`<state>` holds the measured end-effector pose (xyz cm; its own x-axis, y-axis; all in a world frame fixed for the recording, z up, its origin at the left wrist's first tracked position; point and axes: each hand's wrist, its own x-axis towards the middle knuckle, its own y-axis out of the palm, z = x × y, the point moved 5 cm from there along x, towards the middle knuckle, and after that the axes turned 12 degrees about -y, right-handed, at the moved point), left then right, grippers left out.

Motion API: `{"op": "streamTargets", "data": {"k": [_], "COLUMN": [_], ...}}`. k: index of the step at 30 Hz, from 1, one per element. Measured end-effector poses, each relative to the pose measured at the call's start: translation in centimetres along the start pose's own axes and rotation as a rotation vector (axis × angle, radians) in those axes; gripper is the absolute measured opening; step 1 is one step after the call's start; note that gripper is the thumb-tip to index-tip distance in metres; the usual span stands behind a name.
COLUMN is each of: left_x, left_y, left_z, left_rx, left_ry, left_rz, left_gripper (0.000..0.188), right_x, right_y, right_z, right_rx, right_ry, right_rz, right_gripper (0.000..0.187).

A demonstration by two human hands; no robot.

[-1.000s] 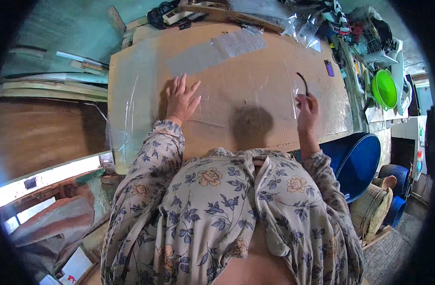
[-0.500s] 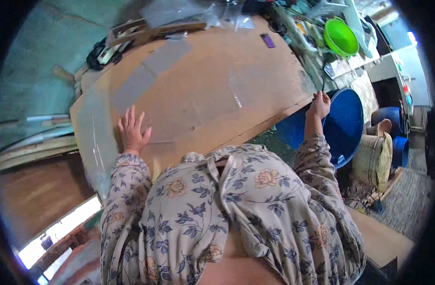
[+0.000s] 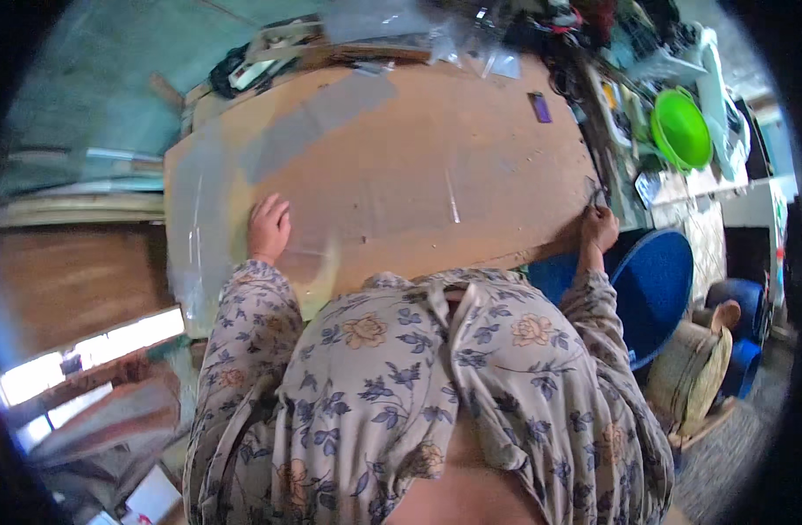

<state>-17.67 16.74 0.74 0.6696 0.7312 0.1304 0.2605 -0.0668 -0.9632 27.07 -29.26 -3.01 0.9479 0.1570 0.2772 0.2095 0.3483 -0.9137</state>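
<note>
My left hand (image 3: 269, 229) rests on the left part of the brown tabletop (image 3: 392, 166), beside its grey tape strips. Its fingers are loosely bent, and nothing shows in them. My right hand (image 3: 601, 229) is at the table's right edge, with its fingers closed round a thin dark tool (image 3: 599, 194). The tool is too small to tell its kind. A thin clear strip (image 3: 454, 201) lies on the table between my hands. Farther back, near the right corner, is a small purple-and-black object (image 3: 540, 107).
A large blue barrel (image 3: 655, 293) stands below the table's right edge, near my right forearm. Behind it are a woven basket (image 3: 690, 376) and a bright green basin (image 3: 681, 129). Clear plastic sheets (image 3: 375, 22) and clutter line the far edge. Wooden boards (image 3: 94, 208) are at the left.
The view has shifted, so the table appears more level. My left hand's spread fingers have bent. My right hand, still holding the dark tool, has come over the table's right edge.
</note>
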Motion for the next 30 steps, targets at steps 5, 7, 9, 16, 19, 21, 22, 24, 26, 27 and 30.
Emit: {"op": "streamTargets", "data": {"k": [5,7,9,16,19,21,22,24,26,27,30], "left_x": [-0.8,-1.0,-1.0,-1.5,-2.4,-2.7,-2.7,-2.6,-2.8,-2.8,-2.0], "left_y": [-0.5,-0.5,-0.5,-1.1,-1.1,-1.0,-1.3,-1.7,-1.7,-1.6,-0.9], "left_z": [-0.7,-0.7,-1.0,-2.1,-2.4,-2.9,-3.3,-4.5,-6.2,-6.8,-9.3], "left_rx": [0.046,0.031,0.016,0.075,0.068,0.081,0.076,0.055,0.041,0.046,0.010], "left_ry": [0.063,0.033,0.037,0.066,0.051,0.071,0.074,0.109,0.154,0.184,0.183], "left_rz": [-0.033,-0.007,0.009,0.042,0.050,0.043,0.045,0.112,0.127,0.148,0.181], "left_gripper": [0.026,0.026,0.024,0.024,0.028,0.034,0.034,0.042,0.048,0.053,0.059], "right_x": [0.3,0.1,0.5,-6.0,-9.1,-9.5,-9.6,-9.1,-8.9,-8.7,-8.0], "right_y": [0.3,-1.0,-1.1,-0.3,-1.4,-0.2,0.2,0.7,0.9,1.0,1.7], "right_z": [-1.4,0.8,2.8,18.3,21.0,20.3,20.1,20.0,20.4,20.8,21.1], "right_rx": [0.038,0.065,0.220,0.547,0.259,0.275,0.270,0.279,0.312,0.366,0.418], "right_ry": [-0.114,-0.188,-0.329,-0.957,-1.183,-1.171,-1.168,-1.197,-1.193,-1.197,-1.234], "right_rz": [-0.117,-0.184,-0.241,0.495,0.562,0.568,0.570,0.485,0.453,0.431,0.365], "right_gripper": [0.029,0.026,0.023,0.042,0.050,0.052,0.052,0.043,0.036,0.029,0.018]}}
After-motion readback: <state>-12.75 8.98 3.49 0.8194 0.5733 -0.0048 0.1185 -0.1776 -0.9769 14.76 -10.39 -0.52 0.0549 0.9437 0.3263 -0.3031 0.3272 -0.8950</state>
